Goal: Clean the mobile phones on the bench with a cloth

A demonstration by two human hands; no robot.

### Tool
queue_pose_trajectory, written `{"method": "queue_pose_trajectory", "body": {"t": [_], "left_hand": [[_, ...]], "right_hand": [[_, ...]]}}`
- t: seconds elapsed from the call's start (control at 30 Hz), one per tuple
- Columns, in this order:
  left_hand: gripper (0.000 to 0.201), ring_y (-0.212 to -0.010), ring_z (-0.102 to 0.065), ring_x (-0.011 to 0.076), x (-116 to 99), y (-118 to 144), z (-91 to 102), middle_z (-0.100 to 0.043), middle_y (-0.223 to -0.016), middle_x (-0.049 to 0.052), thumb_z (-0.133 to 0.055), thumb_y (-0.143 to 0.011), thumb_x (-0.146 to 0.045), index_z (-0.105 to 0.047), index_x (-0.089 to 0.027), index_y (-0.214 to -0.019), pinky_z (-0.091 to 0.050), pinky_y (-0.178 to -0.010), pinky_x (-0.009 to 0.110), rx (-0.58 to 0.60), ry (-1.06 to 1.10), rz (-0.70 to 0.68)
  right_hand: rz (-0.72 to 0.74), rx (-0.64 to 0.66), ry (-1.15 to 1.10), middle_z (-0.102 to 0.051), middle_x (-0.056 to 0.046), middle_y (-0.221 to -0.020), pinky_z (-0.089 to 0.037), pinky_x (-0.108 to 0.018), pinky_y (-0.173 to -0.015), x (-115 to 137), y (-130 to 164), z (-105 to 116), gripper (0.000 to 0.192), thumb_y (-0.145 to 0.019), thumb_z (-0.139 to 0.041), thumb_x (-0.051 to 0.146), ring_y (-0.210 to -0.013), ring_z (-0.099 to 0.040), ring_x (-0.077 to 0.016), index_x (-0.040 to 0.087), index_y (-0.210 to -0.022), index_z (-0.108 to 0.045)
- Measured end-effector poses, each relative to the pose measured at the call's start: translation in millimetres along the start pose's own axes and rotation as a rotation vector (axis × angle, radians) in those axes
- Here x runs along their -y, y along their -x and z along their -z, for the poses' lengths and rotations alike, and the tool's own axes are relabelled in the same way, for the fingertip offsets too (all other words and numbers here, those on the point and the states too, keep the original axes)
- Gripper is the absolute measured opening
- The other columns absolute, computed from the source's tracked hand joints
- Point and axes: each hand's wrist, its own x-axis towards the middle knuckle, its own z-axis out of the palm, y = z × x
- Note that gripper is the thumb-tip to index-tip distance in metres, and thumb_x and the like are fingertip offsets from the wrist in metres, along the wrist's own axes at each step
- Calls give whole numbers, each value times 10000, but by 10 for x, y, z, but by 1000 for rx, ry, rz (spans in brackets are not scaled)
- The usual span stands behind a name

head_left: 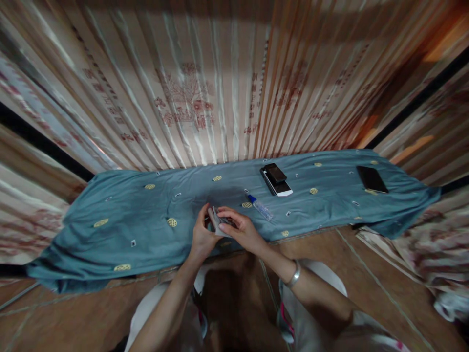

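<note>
My left hand (pixel 202 235) grips a small, flat, grey, slab-like thing (pixel 215 221) along its left side, above the near edge of the cloth. Closed on the right part of the same thing is my right hand (pixel 242 230), thumb and fingers pressed to it. Fingers cover much of it, so its exact kind is unclear. Just beyond my right hand lies a clear plastic bottle (pixel 263 209) with a blue cap. Farther back, a small black phone (pixel 274 172) rests on a larger white-edged phone (pixel 284 188).
A teal patterned cloth (pixel 154 205) covers the long low surface, hanging over its ends. Toward the right end lies a flat black device (pixel 372 179). Pleated curtains (pixel 220 98) hang behind, with dark slanted bars (pixel 421 102) at both sides. Brown floor tiles (pixel 370 274) show in front.
</note>
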Motion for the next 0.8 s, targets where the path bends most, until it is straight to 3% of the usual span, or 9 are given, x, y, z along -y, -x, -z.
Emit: {"method": "queue_pose_trajectory", "body": {"t": [0.17, 0.3, 0.5, 0.63, 0.8], "left_hand": [[840, -1097, -508, 293, -103, -2, 51, -528, -1175, 148, -697, -595, -295, -335, -138, -1336, -420, -930, 468, -49, -389, -240], [852, -1104, -494, 292, -205, 26, -1, -524, -1181, 156, -662, -610, -210, -278, -124, -1366, -425, -926, 465, -3, -469, -337], [876, -1192, -443, 300, -277, 158, -190, -456, -1291, 187, -640, -593, -119, -243, -110, -1374, -391, -979, 472, 104, -476, -408], [915, -1222, -440, 301, -317, 161, -174, -442, -1324, 176, -642, -589, -117, -209, -139, -1394, -386, -996, 467, 115, -429, -325], [1013, -1218, -462, 288, -348, 99, -58, -420, -1358, 156, -673, -530, -113, -182, -188, -1413, -423, -976, 426, 101, -361, -188]], "right_hand": [[19, -18, 178, -566, -56, -1244, -428, -327, -957, 74, 31, -58, 321, -768, -610, 250, -1141, -537, -180, 224, -1087, -580], [13, -88, 331, -612, -46, -1162, -459, -326, -891, 96, 4, -49, 339, -756, -596, 216, -1052, -574, -182, 217, -1094, -572], [-3, -219, 350, -674, -43, -947, -489, -326, -811, 31, -132, 53, 188, -779, -574, 269, -896, -622, -190, 197, -939, -642], [31, -215, 354, -678, -44, -979, -471, -331, -860, 31, -151, 26, 185, -794, -568, 273, -929, -616, -189, 209, -945, -652], [48, -163, 395, -629, -59, -1137, -437, -351, -927, 38, -85, -64, 331, -768, -594, 242, -1057, -562, -198, 218, -1098, -605]]}}
